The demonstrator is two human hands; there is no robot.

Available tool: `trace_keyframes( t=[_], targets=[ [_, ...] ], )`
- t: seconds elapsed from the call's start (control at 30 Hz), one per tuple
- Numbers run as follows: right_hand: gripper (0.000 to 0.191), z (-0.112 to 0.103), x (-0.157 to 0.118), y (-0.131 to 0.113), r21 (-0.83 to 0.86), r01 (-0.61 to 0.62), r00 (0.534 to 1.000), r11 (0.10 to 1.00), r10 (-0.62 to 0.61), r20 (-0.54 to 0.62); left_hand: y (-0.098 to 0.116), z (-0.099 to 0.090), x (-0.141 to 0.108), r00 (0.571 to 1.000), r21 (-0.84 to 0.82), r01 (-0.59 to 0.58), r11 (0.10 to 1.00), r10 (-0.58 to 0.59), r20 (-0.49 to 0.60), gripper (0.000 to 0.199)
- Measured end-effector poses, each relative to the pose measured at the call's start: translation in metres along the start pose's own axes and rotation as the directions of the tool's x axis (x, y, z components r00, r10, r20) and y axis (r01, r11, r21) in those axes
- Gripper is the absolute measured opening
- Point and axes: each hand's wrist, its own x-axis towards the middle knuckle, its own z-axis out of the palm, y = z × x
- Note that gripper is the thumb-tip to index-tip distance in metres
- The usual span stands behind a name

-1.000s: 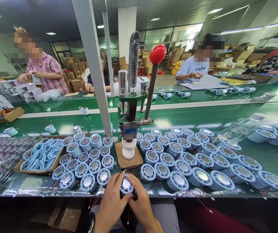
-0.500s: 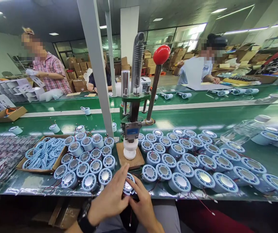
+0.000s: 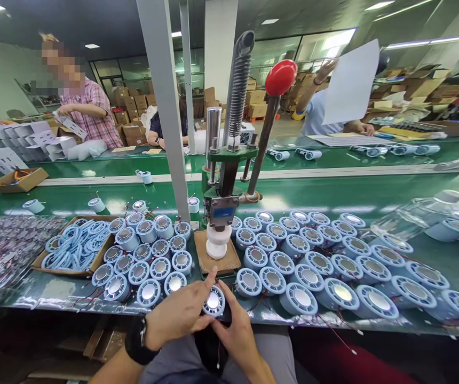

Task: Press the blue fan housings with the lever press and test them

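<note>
Between my hands, at the table's front edge, is a light blue round motor housing [image 3: 213, 301] with a silver disc in its top. My left hand [image 3: 179, 309], with a black watch on its wrist, closes on its left side. On its right side, my right hand [image 3: 235, 320] grips it with thumb and fingers. A thin wire with a small white plug hangs below it. Just beyond my hands stands a hand press [image 3: 222, 208] with a red-knobbed lever [image 3: 281, 78]. Its white round pressing head [image 3: 216, 242] sits over a brown board [image 3: 201, 256].
Rows of similar blue housings [image 3: 301, 296] stand right and left of the press. A cardboard box [image 3: 89, 269] of blue rings is at left, beside bagged parts [image 3: 9, 250]. A clear bottle [image 3: 417, 216] lies at right. Co-workers sit and stand across the green conveyor [image 3: 333, 184].
My hands have shifted slightly, and the housing's top now shows more fully between them. Across the belt, a co-worker has raised a white sheet. The view has moved a little.
</note>
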Motion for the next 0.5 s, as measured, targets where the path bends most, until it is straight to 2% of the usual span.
trace_keyframes(
  t=[0.13,0.2,0.23,0.3,0.33,0.4,0.5],
  targets=[
    [0.068,-0.002,0.003,-0.002,0.024,0.021,1.000,0.999,-0.022,0.023,-0.004,-0.013,0.007,0.990,0.018,-0.098,0.995,0.095,0.108,0.109],
    [0.065,-0.002,0.003,-0.002,0.007,0.031,0.999,0.999,-0.031,0.035,-0.004,-0.009,0.006,0.987,-0.031,-0.132,0.991,0.135,0.091,0.109],
    [0.064,-0.001,0.002,-0.001,-0.009,0.034,0.999,0.999,-0.034,0.036,-0.003,-0.003,0.004,0.992,-0.058,-0.115,0.992,0.118,0.051,0.108],
    [0.063,0.002,0.000,0.000,-0.047,0.041,0.999,0.998,-0.040,0.018,0.002,0.013,-0.001,0.997,-0.123,0.005,0.992,-0.014,-0.075,0.103],
    [0.062,0.003,-0.001,0.000,-0.062,0.046,0.999,0.997,-0.046,0.003,0.005,0.022,-0.003,0.984,-0.167,0.087,0.982,-0.111,-0.139,0.099],
    [0.062,0.007,-0.003,0.000,-0.081,0.057,0.998,0.995,-0.059,-0.027,0.013,0.038,-0.006,0.931,-0.275,0.219,0.936,-0.285,-0.227,0.090],
    [0.065,0.010,-0.006,0.001,-0.112,0.057,0.996,0.992,-0.064,-0.062,0.024,0.053,-0.004,0.863,-0.412,0.270,0.870,-0.408,-0.298,0.075]
  ],
)
